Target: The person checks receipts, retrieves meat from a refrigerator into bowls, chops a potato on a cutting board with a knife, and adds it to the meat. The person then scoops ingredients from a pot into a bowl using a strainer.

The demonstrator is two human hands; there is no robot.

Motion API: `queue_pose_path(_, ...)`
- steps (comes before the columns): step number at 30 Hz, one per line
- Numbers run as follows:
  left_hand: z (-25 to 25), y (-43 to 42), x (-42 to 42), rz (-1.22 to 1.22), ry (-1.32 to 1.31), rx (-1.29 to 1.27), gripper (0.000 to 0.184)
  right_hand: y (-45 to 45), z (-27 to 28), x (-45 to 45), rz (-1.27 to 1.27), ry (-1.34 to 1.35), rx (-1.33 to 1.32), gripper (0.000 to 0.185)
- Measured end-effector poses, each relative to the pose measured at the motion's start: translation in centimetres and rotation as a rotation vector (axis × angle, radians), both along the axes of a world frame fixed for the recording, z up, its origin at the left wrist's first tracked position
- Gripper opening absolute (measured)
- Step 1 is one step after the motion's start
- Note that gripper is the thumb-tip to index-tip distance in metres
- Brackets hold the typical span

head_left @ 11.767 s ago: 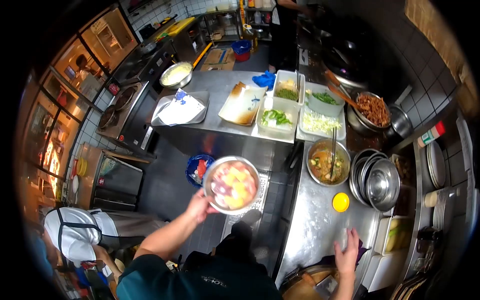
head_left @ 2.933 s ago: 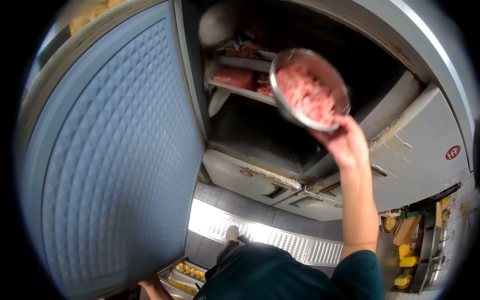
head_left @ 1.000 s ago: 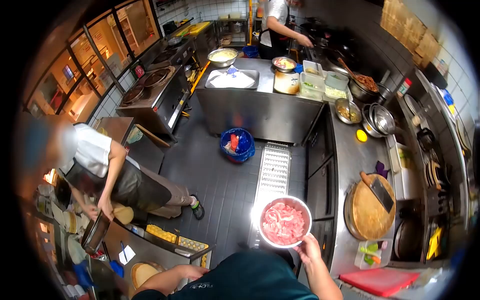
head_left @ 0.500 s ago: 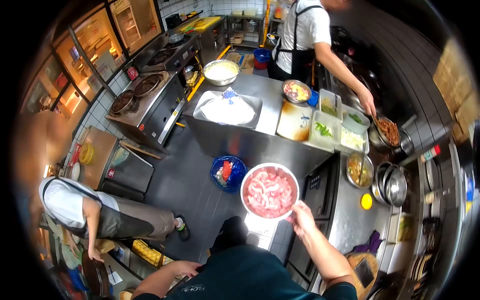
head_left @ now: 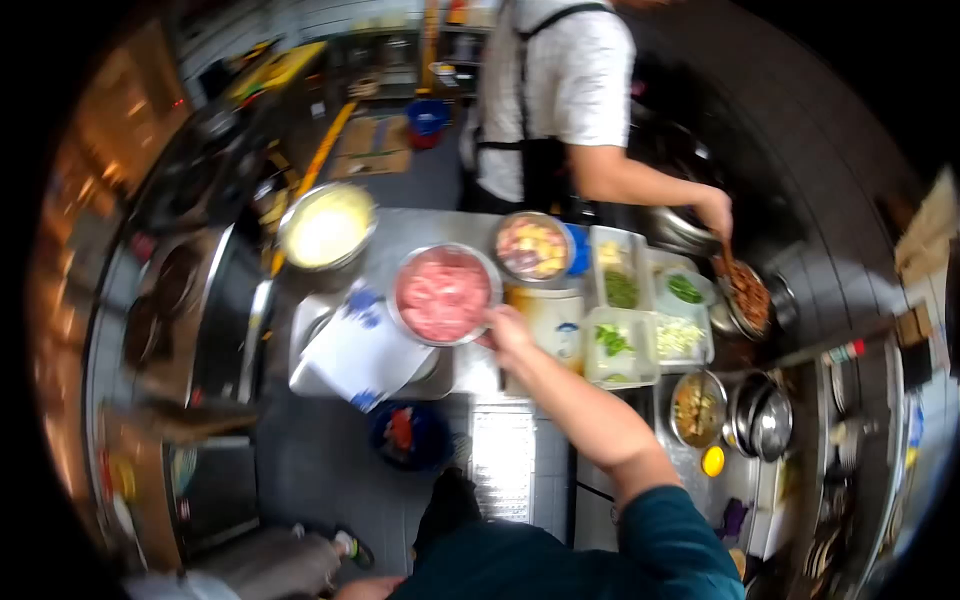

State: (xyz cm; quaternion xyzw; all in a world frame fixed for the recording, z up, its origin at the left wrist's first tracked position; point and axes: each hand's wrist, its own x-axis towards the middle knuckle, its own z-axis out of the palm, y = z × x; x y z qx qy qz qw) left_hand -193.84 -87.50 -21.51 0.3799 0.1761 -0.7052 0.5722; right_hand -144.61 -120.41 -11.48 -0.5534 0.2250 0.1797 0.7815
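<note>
My right hand (head_left: 508, 335) grips the rim of a steel bowl of sliced raw meat (head_left: 443, 293), held out over the front of the steel counter. Just left of and below the bowl is a tray (head_left: 302, 375) with a white and blue sheet (head_left: 362, 348) on it. A second bowl, with meat and yellow pieces (head_left: 533, 248), stands on the counter behind and to the right. My left hand (head_left: 370, 588) is low at the bottom edge, mostly cut off, its fingers hidden.
A co-worker (head_left: 560, 100) reaches toward a pot of brown food (head_left: 748, 298) at the right. Tubs of chopped greens (head_left: 622, 345) stand near the counter's right end. A large bowl of pale yellow food (head_left: 328, 228) is at the left; a blue-lined bin (head_left: 410, 436) is on the floor.
The meat bowl in my right hand has moved from above the floor to over the counter, beside the tray. The counter looks nearer. The co-worker's hand stays by the brown food.
</note>
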Motion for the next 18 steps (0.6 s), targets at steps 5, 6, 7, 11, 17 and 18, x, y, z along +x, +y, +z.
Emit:
queue_pose_path(5, -0.1, 1.8, 7.1, -0.029, 0.061, -0.042, 0.063, 5.1, -7.8, 14.4, -0.204, 0.048, -0.079, 0.017)
queue_pose_path(6, -0.1, 2.1, 7.1, -0.019, 0.076, -0.059, 0.061, 5.8, -9.8, 16.4, -0.233, 0.024, -0.084, 0.020)
queue_pose_path(7, -0.2, 2.3, 7.2, -0.019, 0.079, -0.085, 0.060, 6.5, -10.1, 17.9, -0.269, 0.052, -0.067, 0.022)
queue_pose_path(11, -1.3, 2.7, 4.5, -0.012, 0.080, -0.230, 0.053, 6.6, -11.8, 21.2, -0.155, 0.171, -0.087, 0.023)
queue_pose_path(17, 1.6, 6.7, 19.2, -0.095, -1.047, 0.542, 0.025, 5.3, -11.4, 21.3, -0.058, 0.097, -0.210, 0.016)
queue_pose_path(18, 8.6, 4.3, 26.3, 0.314, -0.819, 0.831, 0.033, 4.5, -10.4, 20.4, -0.071, 0.062, -0.167, 0.016)
